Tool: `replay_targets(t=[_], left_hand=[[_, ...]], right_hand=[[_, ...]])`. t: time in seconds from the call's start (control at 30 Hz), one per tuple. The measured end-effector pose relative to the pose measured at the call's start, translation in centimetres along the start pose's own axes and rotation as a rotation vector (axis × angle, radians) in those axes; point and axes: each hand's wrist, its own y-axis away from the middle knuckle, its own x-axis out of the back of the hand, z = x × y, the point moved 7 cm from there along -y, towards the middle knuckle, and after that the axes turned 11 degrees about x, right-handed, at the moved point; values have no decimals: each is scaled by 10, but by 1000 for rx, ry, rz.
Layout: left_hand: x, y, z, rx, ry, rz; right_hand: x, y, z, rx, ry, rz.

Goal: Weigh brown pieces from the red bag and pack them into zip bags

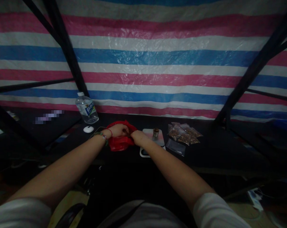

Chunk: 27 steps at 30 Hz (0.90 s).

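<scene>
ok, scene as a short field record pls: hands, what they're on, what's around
left hand: on red bag, gripping its top
right hand: on the same bag, right edge
wrist: bead bracelet and red string on the left
scale: right of bag, small cup on it
packets: clear, filled with brown bits, right of scale
bottle: behind left, cap on
mouse: white, in front of bottle
backdrop: striped tarp
</scene>
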Motion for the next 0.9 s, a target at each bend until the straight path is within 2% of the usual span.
replay_targets(t=[0.27, 0.43, 0.6, 0.67, 0.77, 0.9], left_hand=[[12, 7, -5, -10, 33, 4], [25, 21, 1, 40, 39, 2], [36, 28, 3, 85, 56, -5], [41, 27, 6, 83, 53, 18], [46, 21, 23, 55, 34, 60], [34, 4, 76, -111, -38, 96]], right_hand=[[3, 12, -8, -4, 99, -84], [16, 12, -10, 17, 59, -37], [32, -5, -9, 15, -50, 141], [42, -1, -7, 21, -83, 211], [69, 27, 4, -7, -132, 388], [97, 90, 42, -170, -185, 610]])
